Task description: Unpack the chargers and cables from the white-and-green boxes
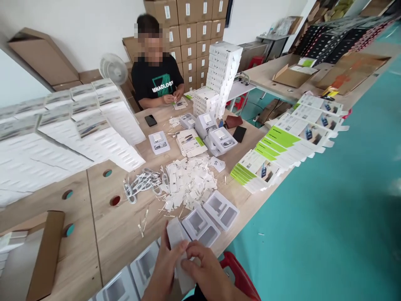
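Close to the table's front edge, my left hand (164, 265) is closed round a pale grey box-shaped piece (176, 232), tilted on its side. It resembles the plastic trays nearby, but its open face is out of sight. Curled fingers of my right hand (205, 265) grip the right side of the same piece, with their tips partly hidden. Just beyond my hands lie two moulded plastic trays (200, 225) with bare compartments. More such trays (117, 288) form a row at lower left. Past them spreads a heap of small white paper pieces (189, 182) beside bundled white cables (142, 182).
Opposite, a person (158, 79) handles something small. Tall stacks of white boxes (112, 138) stand at left, with another stack (222, 75) ahead. Flat printed sleeves (257, 169) fan out on the right. Filled trays (222, 140) sit mid-table. A red stool (238, 276) is beside my right arm.
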Action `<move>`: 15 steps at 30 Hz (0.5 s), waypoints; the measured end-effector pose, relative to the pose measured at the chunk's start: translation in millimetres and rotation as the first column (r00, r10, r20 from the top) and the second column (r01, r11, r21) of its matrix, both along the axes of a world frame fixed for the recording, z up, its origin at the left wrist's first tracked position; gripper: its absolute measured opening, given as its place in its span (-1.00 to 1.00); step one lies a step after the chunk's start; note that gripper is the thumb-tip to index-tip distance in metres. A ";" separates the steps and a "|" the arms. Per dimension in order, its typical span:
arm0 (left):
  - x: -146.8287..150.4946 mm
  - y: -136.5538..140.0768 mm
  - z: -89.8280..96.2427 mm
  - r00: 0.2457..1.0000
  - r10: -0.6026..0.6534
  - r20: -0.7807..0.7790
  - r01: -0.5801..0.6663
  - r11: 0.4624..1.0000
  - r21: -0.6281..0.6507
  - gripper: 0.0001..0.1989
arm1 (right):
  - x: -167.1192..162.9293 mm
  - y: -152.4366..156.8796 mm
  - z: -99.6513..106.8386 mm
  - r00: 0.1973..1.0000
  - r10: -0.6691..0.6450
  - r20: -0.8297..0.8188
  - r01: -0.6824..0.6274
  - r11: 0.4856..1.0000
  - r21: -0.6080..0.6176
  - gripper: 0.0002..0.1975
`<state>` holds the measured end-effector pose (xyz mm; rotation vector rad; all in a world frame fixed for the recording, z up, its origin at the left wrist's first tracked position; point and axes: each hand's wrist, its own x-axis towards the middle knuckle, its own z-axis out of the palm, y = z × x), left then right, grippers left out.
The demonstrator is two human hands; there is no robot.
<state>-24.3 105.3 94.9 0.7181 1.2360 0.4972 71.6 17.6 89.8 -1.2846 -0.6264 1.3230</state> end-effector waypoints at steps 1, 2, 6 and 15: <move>5.6 1.2 -1.3 0.999 -0.005 0.036 0.005 1.000 0.003 0.07 | -2.9 -0.2 -1.1 0.994 -0.060 -0.089 0.059 0.998 -0.020 -0.73; 9.7 3.0 -1.4 0.998 -0.006 0.070 0.006 1.000 0.003 0.05 | 1.2 -0.8 -3.2 0.979 -0.107 -0.171 0.101 0.994 -0.044 -0.69; 13.1 14.6 5.4 0.994 0.032 0.103 -0.023 0.996 -0.090 -0.16 | 81.7 -11.0 -15.6 0.957 -0.279 -0.086 0.266 0.954 -0.137 -0.64; -28.4 14.7 -0.3 0.992 0.120 0.041 -0.102 0.948 -0.302 -0.21 | 276.8 -18.5 -93.6 0.629 -0.031 0.777 0.317 0.923 -0.220 -0.56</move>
